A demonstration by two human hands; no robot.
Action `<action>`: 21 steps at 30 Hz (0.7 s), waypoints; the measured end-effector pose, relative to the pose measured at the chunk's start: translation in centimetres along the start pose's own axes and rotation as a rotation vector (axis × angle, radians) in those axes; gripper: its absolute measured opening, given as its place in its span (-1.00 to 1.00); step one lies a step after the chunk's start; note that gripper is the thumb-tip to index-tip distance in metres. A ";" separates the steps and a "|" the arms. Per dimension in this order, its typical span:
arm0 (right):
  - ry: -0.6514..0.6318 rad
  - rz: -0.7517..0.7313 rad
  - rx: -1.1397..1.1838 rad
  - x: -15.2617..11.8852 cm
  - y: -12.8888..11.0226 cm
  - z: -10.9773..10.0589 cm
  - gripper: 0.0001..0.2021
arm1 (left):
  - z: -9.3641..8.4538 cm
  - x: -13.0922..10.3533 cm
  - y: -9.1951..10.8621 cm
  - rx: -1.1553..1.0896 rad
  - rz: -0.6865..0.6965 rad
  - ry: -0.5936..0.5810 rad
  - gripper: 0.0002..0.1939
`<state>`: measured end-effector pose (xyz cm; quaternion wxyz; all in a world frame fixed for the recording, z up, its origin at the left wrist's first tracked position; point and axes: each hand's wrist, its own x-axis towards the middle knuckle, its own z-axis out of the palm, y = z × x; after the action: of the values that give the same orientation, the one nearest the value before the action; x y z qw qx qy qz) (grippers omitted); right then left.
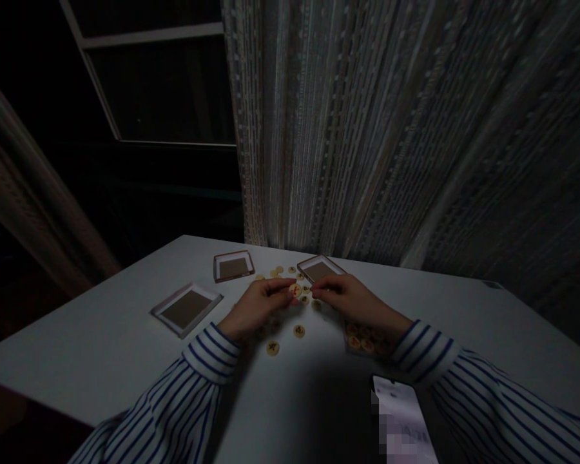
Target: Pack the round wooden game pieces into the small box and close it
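My left hand (263, 301) pinches a round xiangqi piece (294, 290) with a red character between thumb and fingertips, above the table. Close on its right, my right hand (341, 293) has thumb and index finger pressed together; I cannot make out whether a piece is between them. Several pale wooden pieces with dark characters lie loose beneath and around both hands, among them one piece (272, 348) and another piece (298, 330) nearer me. Red-marked pieces (360, 342) sit in a box partly hidden under my right forearm.
Shallow box parts stand on the white table (280, 412): one tray (221, 298) at left, a tray (252, 264) at back left, and a tray (344, 268) behind my right hand. A lit phone (406, 412) lies at the near right. Curtains (319, 129) hang behind the table.
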<state>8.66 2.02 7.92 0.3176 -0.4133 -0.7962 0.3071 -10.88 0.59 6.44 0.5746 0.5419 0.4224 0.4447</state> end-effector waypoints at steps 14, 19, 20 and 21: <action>0.108 0.084 0.007 -2.8 1.5 -3.5 -0.75 | 3.4 0.6 0.0 0.082 0.071 -0.033 -0.66; 0.147 0.063 -0.027 -3.4 1.9 -4.1 -0.79 | 4.8 0.9 0.0 0.059 0.059 0.005 -0.66; 0.151 0.059 -0.034 -3.5 2.0 -4.2 -0.80 | 5.0 0.9 0.0 0.044 0.059 0.011 -0.66; 0.152 0.056 -0.040 -3.6 2.0 -4.2 -0.80 | 5.2 0.9 0.0 0.029 0.065 0.009 -0.65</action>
<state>14.46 0.89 8.09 0.3604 -0.4637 -0.7638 0.2677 -5.62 0.21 6.73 0.5502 0.5615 0.4136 0.4593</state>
